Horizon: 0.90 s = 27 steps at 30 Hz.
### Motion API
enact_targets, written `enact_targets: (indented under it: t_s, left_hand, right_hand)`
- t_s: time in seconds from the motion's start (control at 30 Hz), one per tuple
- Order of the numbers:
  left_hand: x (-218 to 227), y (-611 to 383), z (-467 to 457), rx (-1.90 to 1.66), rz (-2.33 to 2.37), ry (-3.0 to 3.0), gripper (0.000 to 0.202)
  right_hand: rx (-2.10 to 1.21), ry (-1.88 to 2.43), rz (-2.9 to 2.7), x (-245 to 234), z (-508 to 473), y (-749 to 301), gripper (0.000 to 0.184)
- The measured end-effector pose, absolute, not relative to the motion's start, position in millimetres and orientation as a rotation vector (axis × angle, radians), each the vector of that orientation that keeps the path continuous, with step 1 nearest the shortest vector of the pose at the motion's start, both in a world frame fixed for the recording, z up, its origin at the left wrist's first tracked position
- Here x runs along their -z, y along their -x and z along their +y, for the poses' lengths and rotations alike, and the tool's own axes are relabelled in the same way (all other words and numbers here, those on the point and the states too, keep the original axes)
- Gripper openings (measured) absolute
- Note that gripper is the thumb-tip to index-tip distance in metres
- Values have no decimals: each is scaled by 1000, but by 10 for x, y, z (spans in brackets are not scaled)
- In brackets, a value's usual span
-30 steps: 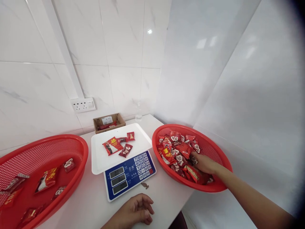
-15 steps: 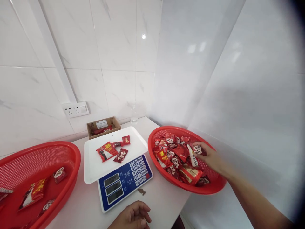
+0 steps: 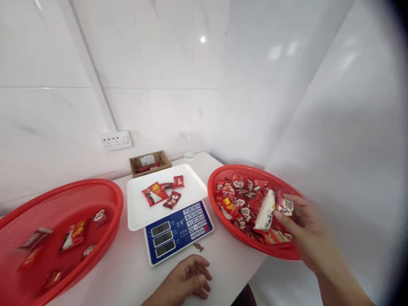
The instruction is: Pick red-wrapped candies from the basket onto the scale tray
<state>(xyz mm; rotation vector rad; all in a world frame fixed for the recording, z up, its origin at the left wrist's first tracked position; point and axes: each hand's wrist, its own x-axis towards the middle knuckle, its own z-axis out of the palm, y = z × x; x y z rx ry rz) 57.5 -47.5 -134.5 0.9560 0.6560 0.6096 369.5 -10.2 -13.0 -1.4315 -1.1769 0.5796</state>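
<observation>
My right hand [image 3: 299, 227] is raised over the near side of the right red basket [image 3: 223, 217] and grips two snack packets [image 3: 270, 210], one showing a pale side, one red. That basket is heaped with several red packets. My left hand [image 3: 188, 282] rests on the white table near its front edge, fingers loosely curled, holding nothing. Just beyond it stands a blue digital scale [image 3: 178, 231] whose white tray [image 3: 140, 210] carries several red packets [image 3: 162, 194].
A second red basket [image 3: 105, 193] at the left holds several packets. A small brown scrap [image 3: 198, 247] lies in front of the scale. A cardboard box [image 3: 149, 161] and a clear bottle [image 3: 188, 148] stand at the tiled wall, below a socket [image 3: 117, 140].
My right hand dug into the packets in the right basket, then lifted toward me with two packets in its grip. The left hand stayed on the table.
</observation>
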Motion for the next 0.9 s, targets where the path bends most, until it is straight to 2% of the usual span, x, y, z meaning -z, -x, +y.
enact_targets:
  t_s: [0.23,0.33,0.43,0.67,0.9]
  left_hand:
    - [657,-723,-562,-936,598,-996,62]
    - [489,-660,-543,-1050,658,-988,54]
    - [430,-477,-551,-1107,795,-1002,53]
    - [351,-28,-641,-860,927,-981,54]
    - [441,-9,-681,-906,1041,-987,57]
  right_hand:
    - [-737,1096,-1105,524,-318,-2472,40]
    - [-877,1037,-1120,593,-366,-2124,38]
    - [-965,1083,-1117,636,-359,-2047,40]
    - [-1484,1208,-968,812,-361,-2184,52]
    - [-1665,1301,-1159,1014,-533,-2193,48]
